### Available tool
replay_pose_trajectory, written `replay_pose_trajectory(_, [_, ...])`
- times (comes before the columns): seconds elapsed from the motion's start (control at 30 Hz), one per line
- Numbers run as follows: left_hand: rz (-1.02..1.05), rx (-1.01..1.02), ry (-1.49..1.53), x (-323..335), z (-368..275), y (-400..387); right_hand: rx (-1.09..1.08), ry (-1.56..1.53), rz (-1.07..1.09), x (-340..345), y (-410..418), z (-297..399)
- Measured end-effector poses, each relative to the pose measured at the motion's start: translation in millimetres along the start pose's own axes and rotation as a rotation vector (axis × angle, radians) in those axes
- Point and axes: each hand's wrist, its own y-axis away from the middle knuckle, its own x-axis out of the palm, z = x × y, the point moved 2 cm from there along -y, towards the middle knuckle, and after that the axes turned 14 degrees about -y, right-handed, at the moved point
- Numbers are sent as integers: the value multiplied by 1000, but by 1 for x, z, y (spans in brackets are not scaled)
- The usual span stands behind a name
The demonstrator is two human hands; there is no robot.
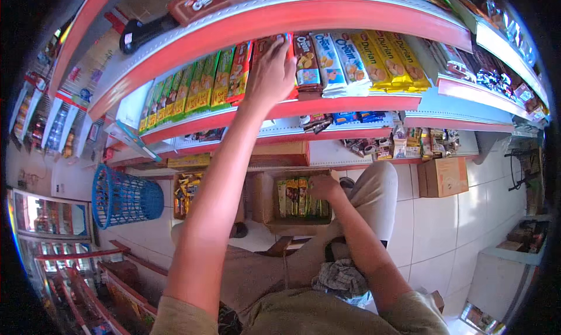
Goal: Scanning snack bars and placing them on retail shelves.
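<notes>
My left hand [271,74] reaches up to a metal shelf [285,110] and rests on red and brown biscuit packets [241,69] in a row. Green-yellow packets [201,83] stand to its left; brown, blue-white and yellow durian packets [392,63] are to its right. Whether its fingers grip a packet is unclear. Low down, my right hand [323,187] is at the right inner side of an open cardboard box [285,229] between my knees. Green-yellow packets [298,197] stand in the box beside its fingers, which are partly in shade, so a hold cannot be made out.
A blue plastic basket [127,196] stands at the left. Beside my left forearm is a smaller box of yellow packets [187,190]. A closed carton [442,177] sits on the tiles at the right. The upper shelf edge [280,17] overhangs the biscuit row.
</notes>
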Motion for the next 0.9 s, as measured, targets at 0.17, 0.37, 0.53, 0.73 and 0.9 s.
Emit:
replay_pose_trajectory(0.17, [439, -22, -278, 50, 17, -28, -177, -389, -104, -11, -4, 19])
replay_pose_trajectory(0.37, [384, -53, -131, 40, 24, -33, -217, -229, -292, -1, -14, 17])
replay_pose_trajectory(0.53, [407, -54, -141, 44, 34, -19, -54, -243, -31, 15, -21, 15])
replay_pose_trajectory(0.73, [246, -116, 79, 34, 43, -12, -67, -287, -96, 17, -29, 21])
replay_pose_trajectory(0.9, [320, -389, 457, 9, 25, -12, -126, -216, -163, 20, -34, 27])
